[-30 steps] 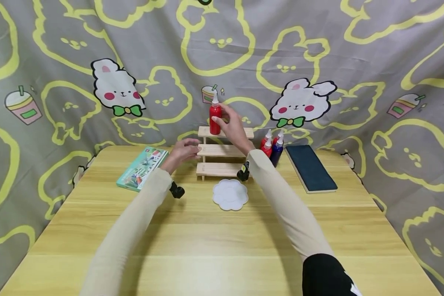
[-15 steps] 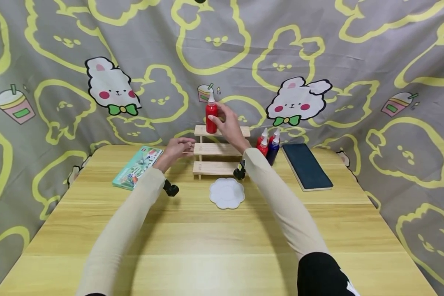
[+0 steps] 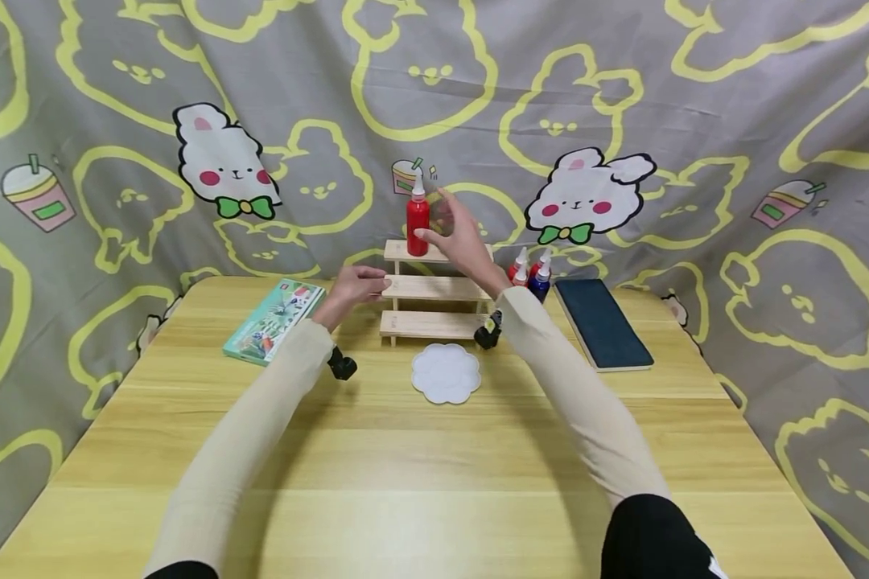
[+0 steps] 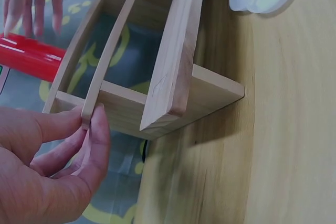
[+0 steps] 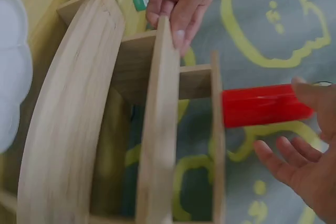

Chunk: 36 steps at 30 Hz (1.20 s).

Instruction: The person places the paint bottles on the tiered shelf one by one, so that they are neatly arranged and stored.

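**Red plastic bottle with a pointed white nozzle [image 3: 417, 227] upright on the top tier [image 3: 395, 250]**

It stands in the upper middle of the head view, towards the picture-left end of that tier, the highest of a three-tier pale wooden rack [image 3: 434, 324]. The right hand [image 3: 469, 245] is just to its picture-right, fingers spread wide and curled round nothing; the thumb overlaps the bottle, and whether it touches cannot be told. The left hand [image 3: 351, 289] pinches the picture-left end of the middle tier [image 3: 442, 288] between thumb and fingers.

The step in hand looks like leaving the bottle balanced on a narrow ledge. To do it well, the thumb should part from the bottle cleanly, towards picture-right; a knock near the shoulder could tip it. The left hand should only steady the rack, neither lifting nor tugging. The right forearm also needs care beside the cluster of red and dark-blue bottles [image 3: 538, 285] right of the rack on the wooden desk [image 3: 405, 458].
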Available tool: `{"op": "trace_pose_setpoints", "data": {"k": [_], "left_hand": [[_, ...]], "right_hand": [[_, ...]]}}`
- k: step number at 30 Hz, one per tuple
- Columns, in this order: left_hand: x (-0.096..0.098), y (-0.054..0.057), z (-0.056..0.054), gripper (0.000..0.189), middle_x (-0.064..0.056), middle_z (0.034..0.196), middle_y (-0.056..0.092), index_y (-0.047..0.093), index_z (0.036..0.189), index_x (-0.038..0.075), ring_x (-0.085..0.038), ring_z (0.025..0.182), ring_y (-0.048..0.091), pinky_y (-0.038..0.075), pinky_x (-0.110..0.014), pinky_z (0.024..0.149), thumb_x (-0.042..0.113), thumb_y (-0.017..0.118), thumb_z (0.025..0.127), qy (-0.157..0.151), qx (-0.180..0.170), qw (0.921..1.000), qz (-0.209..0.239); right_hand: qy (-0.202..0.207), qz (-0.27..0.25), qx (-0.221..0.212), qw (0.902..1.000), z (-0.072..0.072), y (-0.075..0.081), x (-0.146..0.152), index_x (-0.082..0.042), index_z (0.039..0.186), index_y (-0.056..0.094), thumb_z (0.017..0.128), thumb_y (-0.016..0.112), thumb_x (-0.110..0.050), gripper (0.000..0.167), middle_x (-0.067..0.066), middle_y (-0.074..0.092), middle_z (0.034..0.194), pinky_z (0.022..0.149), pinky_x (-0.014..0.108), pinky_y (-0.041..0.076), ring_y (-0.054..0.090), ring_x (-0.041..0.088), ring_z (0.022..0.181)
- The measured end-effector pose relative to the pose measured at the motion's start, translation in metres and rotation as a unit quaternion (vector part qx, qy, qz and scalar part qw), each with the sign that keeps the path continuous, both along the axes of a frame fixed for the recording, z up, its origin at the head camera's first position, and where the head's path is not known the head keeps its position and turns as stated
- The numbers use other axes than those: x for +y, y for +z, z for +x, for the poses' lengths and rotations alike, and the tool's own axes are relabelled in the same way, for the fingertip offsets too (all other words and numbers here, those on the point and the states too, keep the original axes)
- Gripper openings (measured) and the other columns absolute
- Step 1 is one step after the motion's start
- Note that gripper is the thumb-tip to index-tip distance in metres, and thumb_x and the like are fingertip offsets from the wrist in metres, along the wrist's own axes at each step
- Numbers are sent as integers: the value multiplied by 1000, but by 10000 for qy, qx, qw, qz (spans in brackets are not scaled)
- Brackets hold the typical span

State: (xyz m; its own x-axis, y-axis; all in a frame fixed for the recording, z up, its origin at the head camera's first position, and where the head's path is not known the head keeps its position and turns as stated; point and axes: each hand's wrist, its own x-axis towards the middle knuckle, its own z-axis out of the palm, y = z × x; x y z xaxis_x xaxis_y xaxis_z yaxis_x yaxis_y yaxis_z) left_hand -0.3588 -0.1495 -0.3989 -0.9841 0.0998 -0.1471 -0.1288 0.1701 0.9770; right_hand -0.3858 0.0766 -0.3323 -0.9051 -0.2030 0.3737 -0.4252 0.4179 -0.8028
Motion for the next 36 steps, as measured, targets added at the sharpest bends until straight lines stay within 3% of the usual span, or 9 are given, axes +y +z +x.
{"op": "trace_pose_setpoints", "data": {"k": [6,10,14,17,23,31,36], "left_hand": [[3,1,1,44,-28,133,59,52,140,-16,-10,76,66,59,-45,108,0,65,102,-121,-2,9999,120],[2,0,1,45,-29,134,58,51,142,-16,-12,76,67,57,-47,111,1,64,102,-187,-56,9998,110],[0,-1,2,44,-31,137,57,51,143,-14,-15,77,69,58,-46,110,2,63,103,-215,-96,9997,14],[-1,-1,2,44,-32,137,57,51,143,-13,-16,77,71,60,-43,107,3,62,104,-229,-80,9997,-64],[1,1,-1,44,-28,133,59,51,143,-12,-13,75,72,58,-46,109,4,63,104,-245,-38,9997,-67],[1,1,-1,43,-29,135,59,51,143,-12,-14,76,73,55,-50,112,5,62,105,-289,-39,9995,-133],[1,0,0,43,-28,133,59,52,142,-13,-19,81,75,54,-53,113,4,62,105,-279,-12,9995,-112]], "right_hand": [[-259,-515,-112,9983,30,18,35,4,123,58,99,75,-15,35,18,61,125,89,45,68,65,29,112],[-419,-791,-59,9960,46,18,59,3,114,58,99,73,-11,26,13,60,113,81,42,70,66,24,104],[-596,-602,12,9964,57,8,84,8,118,58,101,70,-10,27,18,62,116,66,23,66,67,27,101],[-703,-438,122,9965,60,-3,102,9,119,59,102,69,-12,28,21,63,118,64,13,58,67,29,100],[-961,-306,327,9944,64,-24,129,4,114,61,102,69,-15,24,17,65,112,70,13,58,65,24,97],[-1036,-378,254,9936,69,-50,147,6,113,61,101,70,-11,23,20,65,109,72,36,70,67,22,90],[-1103,-340,236,9930,72,-63,154,4,112,61,101,71,-13,23,17,64,107,66,22,67,63,11,87]]}}
